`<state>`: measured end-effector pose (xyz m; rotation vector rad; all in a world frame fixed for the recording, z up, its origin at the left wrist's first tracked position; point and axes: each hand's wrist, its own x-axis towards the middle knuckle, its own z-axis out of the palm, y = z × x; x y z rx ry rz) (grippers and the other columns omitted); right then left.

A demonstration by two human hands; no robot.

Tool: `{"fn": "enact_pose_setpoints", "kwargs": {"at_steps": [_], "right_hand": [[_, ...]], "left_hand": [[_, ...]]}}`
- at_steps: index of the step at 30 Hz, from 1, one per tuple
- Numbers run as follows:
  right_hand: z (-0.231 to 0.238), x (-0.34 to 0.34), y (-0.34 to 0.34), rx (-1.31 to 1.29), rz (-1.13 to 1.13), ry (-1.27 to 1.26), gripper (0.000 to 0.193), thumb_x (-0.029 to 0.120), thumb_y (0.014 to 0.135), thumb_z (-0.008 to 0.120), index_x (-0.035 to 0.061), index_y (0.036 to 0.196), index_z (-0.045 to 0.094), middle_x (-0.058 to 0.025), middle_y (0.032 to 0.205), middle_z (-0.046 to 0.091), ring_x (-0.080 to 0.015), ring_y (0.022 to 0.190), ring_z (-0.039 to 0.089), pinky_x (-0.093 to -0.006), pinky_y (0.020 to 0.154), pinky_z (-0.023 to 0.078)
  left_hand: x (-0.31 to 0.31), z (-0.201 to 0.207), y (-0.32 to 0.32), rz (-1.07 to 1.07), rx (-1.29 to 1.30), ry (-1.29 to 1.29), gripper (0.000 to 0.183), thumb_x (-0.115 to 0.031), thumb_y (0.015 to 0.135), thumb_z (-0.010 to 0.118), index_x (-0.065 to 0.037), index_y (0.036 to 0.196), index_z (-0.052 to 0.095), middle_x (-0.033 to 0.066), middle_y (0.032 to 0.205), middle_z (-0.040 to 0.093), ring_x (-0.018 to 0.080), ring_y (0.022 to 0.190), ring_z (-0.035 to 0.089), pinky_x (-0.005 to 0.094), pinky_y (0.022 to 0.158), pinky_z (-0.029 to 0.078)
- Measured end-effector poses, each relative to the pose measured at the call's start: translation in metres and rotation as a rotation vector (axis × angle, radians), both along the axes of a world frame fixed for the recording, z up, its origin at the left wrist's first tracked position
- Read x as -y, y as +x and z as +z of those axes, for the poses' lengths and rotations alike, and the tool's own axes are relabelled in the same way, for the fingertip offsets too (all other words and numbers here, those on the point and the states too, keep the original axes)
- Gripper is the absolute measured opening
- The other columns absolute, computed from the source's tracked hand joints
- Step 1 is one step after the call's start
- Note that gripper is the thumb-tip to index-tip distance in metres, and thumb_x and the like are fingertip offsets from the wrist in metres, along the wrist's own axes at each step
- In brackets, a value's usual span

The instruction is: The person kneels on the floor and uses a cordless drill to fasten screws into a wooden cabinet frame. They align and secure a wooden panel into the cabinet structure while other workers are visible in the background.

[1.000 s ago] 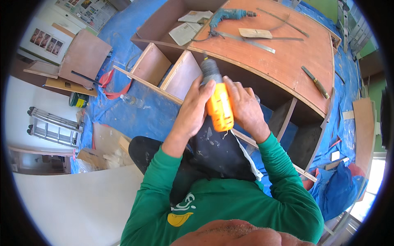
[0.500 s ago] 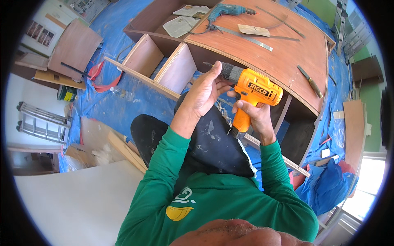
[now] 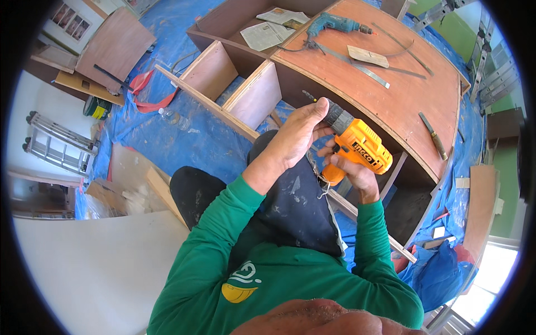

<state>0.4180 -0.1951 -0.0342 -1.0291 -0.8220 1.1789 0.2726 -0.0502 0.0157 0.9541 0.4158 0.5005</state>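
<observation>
Mid-frame, the right hand (image 3: 360,174) grips the drill (image 3: 364,145) by its handle (image 3: 334,175); the half-open left hand (image 3: 295,133) curls at its nose (image 3: 339,118), seemingly for support.

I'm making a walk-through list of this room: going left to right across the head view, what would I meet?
Metal ladder at the left, clear plastic bottle, orange drill, handled blade, brown board at the right.

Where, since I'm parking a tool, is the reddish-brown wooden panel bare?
The panel looks bare between the flat grey metal strip and the wooden-handled blade. It is crowded around the blue corded drill and pale wooden scrap.
</observation>
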Motion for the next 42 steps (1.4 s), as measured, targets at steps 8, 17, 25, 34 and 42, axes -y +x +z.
{"fn": "enact_pose_setpoints", "kwargs": {"at_steps": [8, 17, 25, 34, 42], "right_hand": [[-0.081, -0.044, 0.07, 0.209, -0.075, 0.008, 0.032, 0.005, 0.093, 0.075, 0.0064, 0.124, 0.07, -0.0013, 0.1, 0.072, -0.0144, 0.09, 0.069, -0.0315, 0.084, 0.057], [-0.102, -0.05, 0.047, 0.664, -0.12, 0.054, 0.034, 0.018, 0.079, 0.082, 0.0023, 0.104, 0.063, -0.0224, 0.092, 0.07, -0.0475, 0.09, 0.069, -0.0465, 0.074, 0.055], [-0.096, -0.049, 0.037, 0.714, -0.076, -0.034, 0.037, 0.021, 0.082, 0.079, 0.0038, 0.109, 0.061, -0.0241, 0.093, 0.07, -0.0485, 0.089, 0.068, -0.0517, 0.073, 0.053], [-0.094, -0.049, 0.051, 0.526, -0.112, -0.082, 0.037, 0.019, 0.085, 0.077, 0.0034, 0.116, 0.062, -0.0274, 0.099, 0.073, -0.048, 0.096, 0.07, -0.0524, 0.08, 0.055], [-0.096, -0.05, 0.055, 0.554, -0.141, -0.101, 0.037, 0.017, 0.084, 0.079, 0.0011, 0.113, 0.062, -0.0287, 0.098, 0.073, -0.0499, 0.094, 0.07, -0.0525, 0.079, 0.055]], "left_hand": [[-0.137, 0.028, -0.006, 0.006, -0.769, 1.28, 0.037, -0.036, 0.105, 0.066, -0.001, 0.114, 0.075, 0.0148, 0.111, 0.077, 0.0277, 0.105, 0.073, 0.0394, 0.097, 0.055], [-0.303, -0.02, 0.105, 0.116, -0.967, 1.544, 0.027, -0.025, 0.099, 0.067, -0.008, 0.116, 0.078, 0.0181, 0.113, 0.078, 0.0314, 0.105, 0.076, 0.0427, 0.094, 0.057], [-0.367, -0.09, 0.153, 0.045, -1.037, 1.417, 0.027, -0.031, 0.092, 0.078, -0.013, 0.111, 0.083, 0.0123, 0.105, 0.081, 0.0243, 0.099, 0.077, 0.0394, 0.091, 0.058], [-0.364, -0.083, 0.179, -0.138, -1.27, 1.33, 0.034, -0.037, 0.083, 0.089, -0.007, 0.098, 0.081, 0.0102, 0.086, 0.077, 0.0217, 0.079, 0.071, 0.0394, 0.078, 0.056], [-0.363, -0.086, 0.176, -0.273, -1.204, 1.413, 0.021, -0.02, 0.094, 0.068, -0.003, 0.102, 0.077, 0.011, 0.086, 0.074, 0.019, 0.081, 0.069, 0.0373, 0.078, 0.055]]}}
